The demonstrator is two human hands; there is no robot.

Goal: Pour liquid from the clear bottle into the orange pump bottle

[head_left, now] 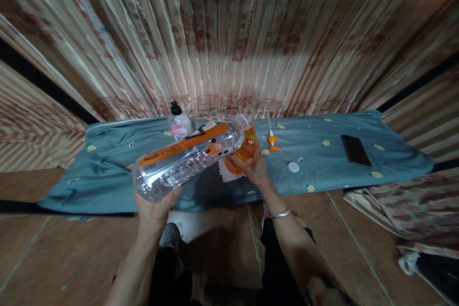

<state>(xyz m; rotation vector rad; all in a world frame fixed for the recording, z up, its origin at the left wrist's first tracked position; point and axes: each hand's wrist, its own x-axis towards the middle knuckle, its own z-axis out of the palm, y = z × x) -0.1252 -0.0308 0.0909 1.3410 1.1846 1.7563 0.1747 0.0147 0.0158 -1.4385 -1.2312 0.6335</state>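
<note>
My left hand (156, 208) is closed around the base end of a large clear plastic bottle (186, 165) with an orange label. That bottle is tipped, its neck up and to the right, the mouth at the top of an orange bottle (247, 146). My right hand (254, 167) wraps round the orange bottle, which stands over a white scallop-edged cloth (229, 177). Whether liquid flows between the two I cannot tell. To the right lie an orange pump head (272, 141) with a clear tube and a round white cap (293, 167).
A clear pump bottle (180, 126) with a black top and pink label stands at the back left. A black phone (356, 150) lies toward the right end of the blue patterned cover (322, 129). Striped curtains (222, 48) hang close behind.
</note>
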